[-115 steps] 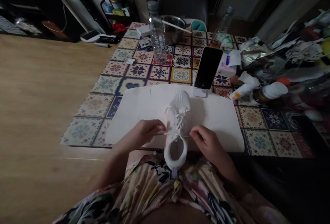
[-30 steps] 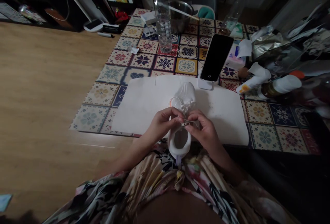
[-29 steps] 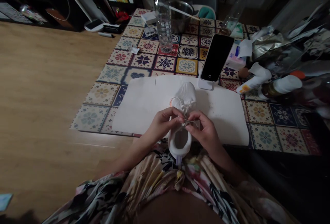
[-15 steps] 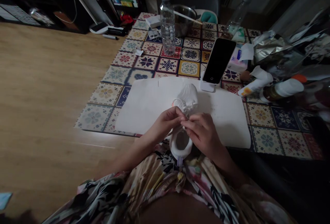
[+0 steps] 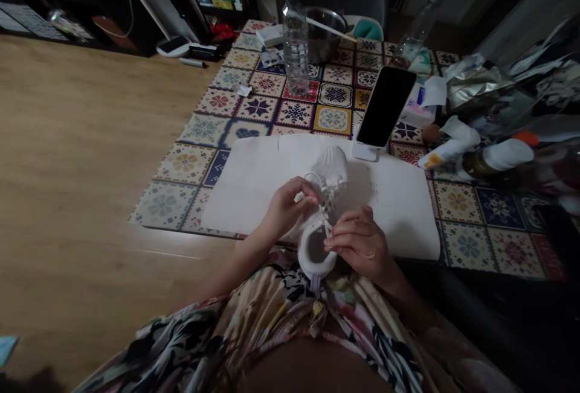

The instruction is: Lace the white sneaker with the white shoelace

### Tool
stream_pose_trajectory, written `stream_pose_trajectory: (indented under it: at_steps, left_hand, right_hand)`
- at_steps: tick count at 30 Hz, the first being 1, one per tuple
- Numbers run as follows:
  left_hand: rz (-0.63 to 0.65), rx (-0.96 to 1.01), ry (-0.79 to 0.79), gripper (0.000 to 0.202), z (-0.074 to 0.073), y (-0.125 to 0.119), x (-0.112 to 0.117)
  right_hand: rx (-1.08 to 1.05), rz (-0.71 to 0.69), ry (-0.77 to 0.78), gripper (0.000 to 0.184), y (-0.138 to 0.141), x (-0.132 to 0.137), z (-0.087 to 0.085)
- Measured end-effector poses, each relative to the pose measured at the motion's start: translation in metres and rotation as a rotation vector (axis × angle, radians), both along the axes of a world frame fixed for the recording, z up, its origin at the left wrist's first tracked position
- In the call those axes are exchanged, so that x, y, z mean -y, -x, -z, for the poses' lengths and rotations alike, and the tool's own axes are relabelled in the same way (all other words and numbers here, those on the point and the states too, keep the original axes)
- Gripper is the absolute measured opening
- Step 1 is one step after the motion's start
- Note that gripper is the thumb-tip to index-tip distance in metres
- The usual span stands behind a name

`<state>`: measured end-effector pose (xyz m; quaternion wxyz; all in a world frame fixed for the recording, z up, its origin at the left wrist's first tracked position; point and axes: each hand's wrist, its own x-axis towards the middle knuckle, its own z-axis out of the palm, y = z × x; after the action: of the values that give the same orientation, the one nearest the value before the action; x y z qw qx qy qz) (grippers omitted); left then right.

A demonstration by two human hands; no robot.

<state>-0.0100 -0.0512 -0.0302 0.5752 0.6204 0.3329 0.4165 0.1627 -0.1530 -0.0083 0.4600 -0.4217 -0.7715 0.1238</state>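
A white lace-up shoe (image 5: 334,166) lies on a white sheet at the table's near edge, its toe pointing away and its heel opening towards my body. My left hand (image 5: 290,204) is at the left side of the lacing, thumb and fingers pinched on a white shoelace (image 5: 324,215). Lower down, by the right rim of the shoe opening, my right hand (image 5: 357,239) has its fingers closed on what looks like another part of the lace. The fingertips partly hide the lace ends.
A phone on a white stand (image 5: 385,109) is just beyond the sheet (image 5: 254,182). Farther back are a clear plastic bottle (image 5: 296,49) and a metal pot (image 5: 324,34). Tubes, a white-capped bottle (image 5: 498,157) and bags crowd the right side of the patterned table (image 5: 258,106).
My hands, close together over the laces before, have moved apart. The right hand has come down and right towards the shoe opening; the left has shifted slightly left and up.
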Motion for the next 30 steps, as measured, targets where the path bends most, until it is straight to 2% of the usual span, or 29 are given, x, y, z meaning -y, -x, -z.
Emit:
stream_pose_trajectory:
  at_steps: [3, 7, 11, 13, 16, 18, 19, 21, 22, 23, 24, 26, 27, 28, 30]
  left_hand:
    - [-0.005, -0.045, -0.075, 0.021, 0.002, -0.003, -0.001]
    - [0.070, -0.147, -0.184, 0.025, 0.002, 0.005, -0.007]
    - [0.079, -0.151, -0.236, 0.031, -0.003, 0.020, -0.007]
    - [0.179, -0.136, -0.272, 0.037, -0.008, 0.025, -0.001]
    - [0.337, -0.180, -0.327, 0.035, -0.016, 0.026, 0.010]
    - [0.326, -0.208, -0.346, 0.027, -0.020, 0.025, 0.015]
    - [0.307, -0.213, -0.351, 0.022, -0.021, 0.024, 0.016]
    - [0.274, -0.213, -0.357, 0.015, -0.020, 0.022, 0.019]
    - [0.261, -0.208, -0.363, 0.014, -0.020, 0.021, 0.019]
    - [0.251, -0.201, -0.368, 0.013, -0.019, 0.021, 0.020]
    - [0.248, -0.194, -0.369, 0.011, -0.019, 0.020, 0.021]
    - [0.266, -0.182, -0.355, 0.007, -0.019, 0.019, 0.022]
    - [0.284, -0.180, -0.344, 0.007, -0.020, 0.019, 0.023]
    - [0.303, -0.179, -0.333, 0.007, -0.020, 0.018, 0.023]
    - [0.330, -0.164, -0.315, 0.007, -0.019, 0.017, 0.023]
  right_hand:
    - [0.008, 0.001, -0.019, 0.010, 0.001, 0.001, 0.001]
    - [0.000, -0.001, 0.022, 0.009, 0.001, 0.003, -0.001]
    - [0.015, 0.165, 0.132, 0.008, 0.001, 0.005, 0.000]
    - [0.047, 0.219, 0.175, 0.004, 0.002, 0.005, 0.000]
    - [0.042, 0.197, 0.195, 0.010, 0.003, 0.007, -0.009]
    - [-0.067, 0.037, 0.224, 0.015, 0.000, 0.013, -0.024]
    - [-0.146, -0.126, 0.243, 0.017, -0.003, 0.018, -0.033]
    - [-0.261, -0.584, 0.282, 0.025, -0.009, 0.027, -0.048]
    - [-0.279, -0.700, 0.285, 0.022, -0.013, 0.030, -0.053]
    - [-0.285, -0.666, 0.339, 0.022, -0.015, 0.032, -0.054]
    - [-0.284, -0.564, 0.383, 0.022, -0.017, 0.032, -0.052]
    - [-0.272, -0.197, 0.446, 0.020, -0.017, 0.027, -0.040]
    - [-0.250, -0.028, 0.431, 0.017, -0.015, 0.023, -0.032]
    - [-0.216, 0.069, 0.414, 0.012, -0.013, 0.018, -0.025]
    - [-0.138, 0.109, 0.382, 0.012, -0.006, 0.011, -0.012]
